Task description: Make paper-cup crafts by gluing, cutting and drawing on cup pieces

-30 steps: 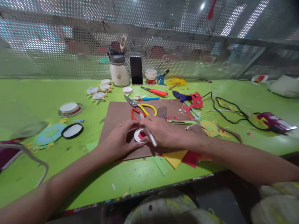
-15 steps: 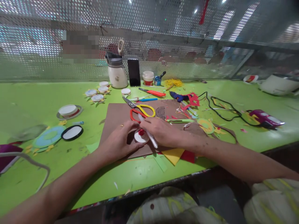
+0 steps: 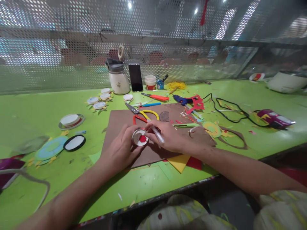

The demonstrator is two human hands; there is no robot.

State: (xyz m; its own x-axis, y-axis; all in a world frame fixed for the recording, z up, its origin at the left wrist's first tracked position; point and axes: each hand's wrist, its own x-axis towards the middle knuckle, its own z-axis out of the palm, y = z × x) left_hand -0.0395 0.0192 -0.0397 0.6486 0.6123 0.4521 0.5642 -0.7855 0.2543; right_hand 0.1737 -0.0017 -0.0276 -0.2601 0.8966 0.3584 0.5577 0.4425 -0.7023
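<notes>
My left hand [image 3: 122, 143] grips a small round white disc [image 3: 137, 138] by its edge, thumb below and fingers above. A small red piece [image 3: 143, 138] shows on the disc's face. My right hand [image 3: 165, 135] is closed around a clear-barrelled pen [image 3: 158, 134], which lies slanted across the fingers. Its fingertips touch the disc's right side. Both hands are over a brown board [image 3: 117, 119]. Just beyond them lie scissors [image 3: 137, 111] with one yellow and one red handle, blades apart.
Behind the board are a red utility knife [image 3: 159, 97], a blue pen [image 3: 153, 104], a phone [image 3: 135, 77] and a white jug [image 3: 118, 81]. A blue glue gun [image 3: 182, 100] lies right of them. Several small discs [image 3: 99, 105] sit at left, near a black-rimmed disc [image 3: 74, 142].
The left hand has lifted and tilted the disc, so its face now turns more toward me. The right hand has shifted slightly, still with the pen in it. The view has moved a little.
</notes>
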